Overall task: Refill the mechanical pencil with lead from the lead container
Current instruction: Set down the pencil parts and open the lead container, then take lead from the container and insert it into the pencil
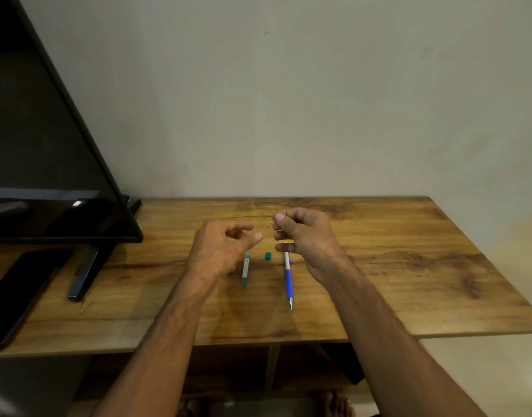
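While both hands hover above the bench (379,266), the right hand (304,233) pinches a thin lead (270,224) between thumb and forefinger, its other fingers curled. The left hand (219,248) is loosely half-open and holds nothing. Below them, the pencil (289,278) lies on the bench, tip pointing toward the person. The lead case (245,270) lies just left of it, its green cap (268,256) between them.
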